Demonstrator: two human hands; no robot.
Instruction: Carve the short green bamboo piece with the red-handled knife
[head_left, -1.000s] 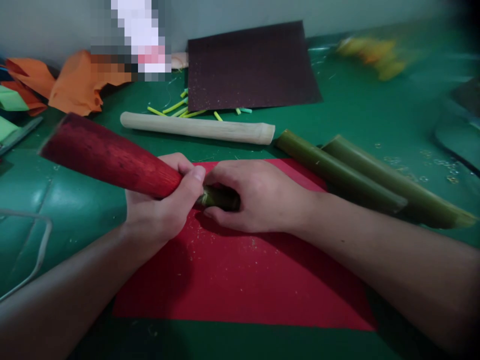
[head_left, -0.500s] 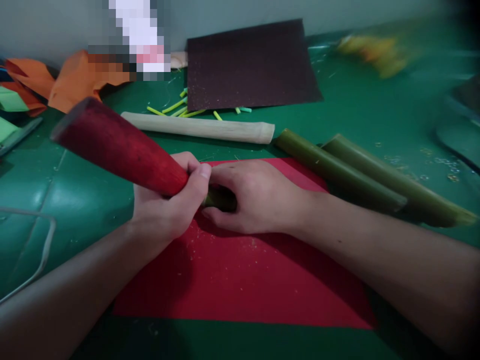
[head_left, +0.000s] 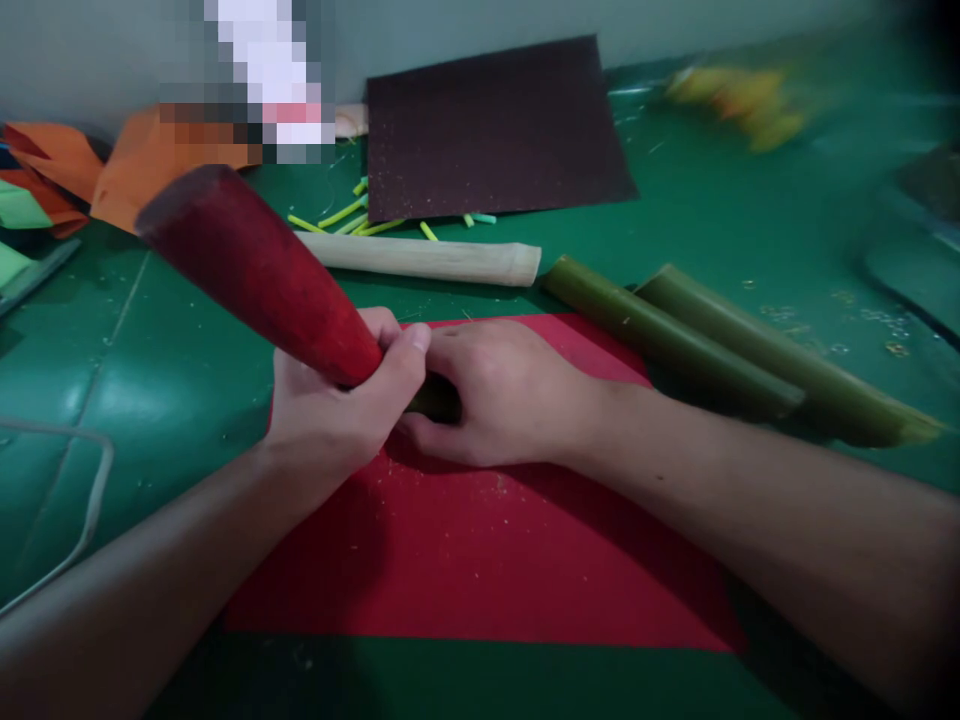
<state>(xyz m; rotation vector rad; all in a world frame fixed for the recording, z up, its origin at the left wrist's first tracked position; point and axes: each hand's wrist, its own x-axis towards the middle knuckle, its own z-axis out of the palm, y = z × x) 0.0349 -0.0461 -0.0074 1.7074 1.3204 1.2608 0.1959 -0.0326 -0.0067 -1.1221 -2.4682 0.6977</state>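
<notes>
Left grip (head_left: 345,405) tight on red shaft (head_left: 262,280), long axis diagonal, broad end toward upper left; right grip (head_left: 510,395) around green piece (head_left: 439,400).

Stick (head_left: 435,260) bhd paper (head_left: 480,560), bamboo pcs (head_left: 675,338) R

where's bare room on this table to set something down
Two patches of the green tabletop look mostly bare: behind the green bamboo pieces, right of the dark brown sheet; and between the red handle and pale wire-like loop. The red sheet's near half is largely bare too. Crowded: around the left hand and right hand, and far left with orange paper.
</notes>
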